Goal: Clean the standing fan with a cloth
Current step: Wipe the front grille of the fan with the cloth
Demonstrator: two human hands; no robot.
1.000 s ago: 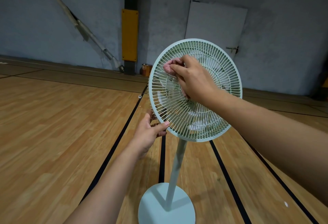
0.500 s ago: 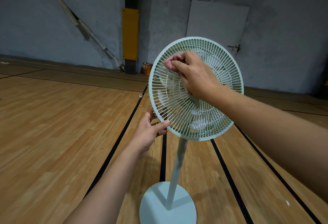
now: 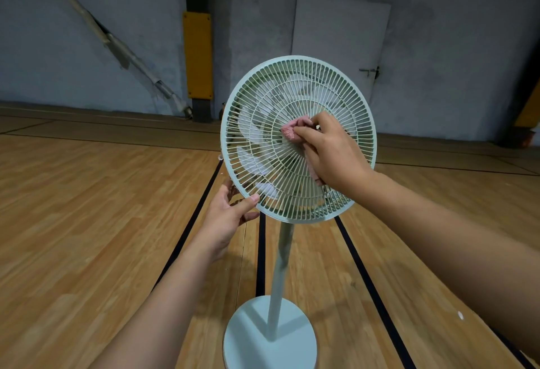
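Observation:
A pale green standing fan (image 3: 263, 111) stands in front of me on a slim pole (image 3: 280, 275) and a round base (image 3: 251, 342). Its round wire grille faces me, with white blades behind it. My right hand (image 3: 330, 152) presses a bunched pink cloth (image 3: 292, 130) against the grille near its centre. My left hand (image 3: 225, 216) grips the grille's lower left rim, thumb on the front and fingers behind it.
The wooden floor (image 3: 87, 222) has black lines running under the fan. A grey wall at the back carries a yellow padded post (image 3: 198, 56), a slanted pipe (image 3: 117, 47) and a white door (image 3: 339, 44).
My right hand has slid the pink cloth from the grille's upper left down to its centre. My left hand keeps its hold on the lower rim.

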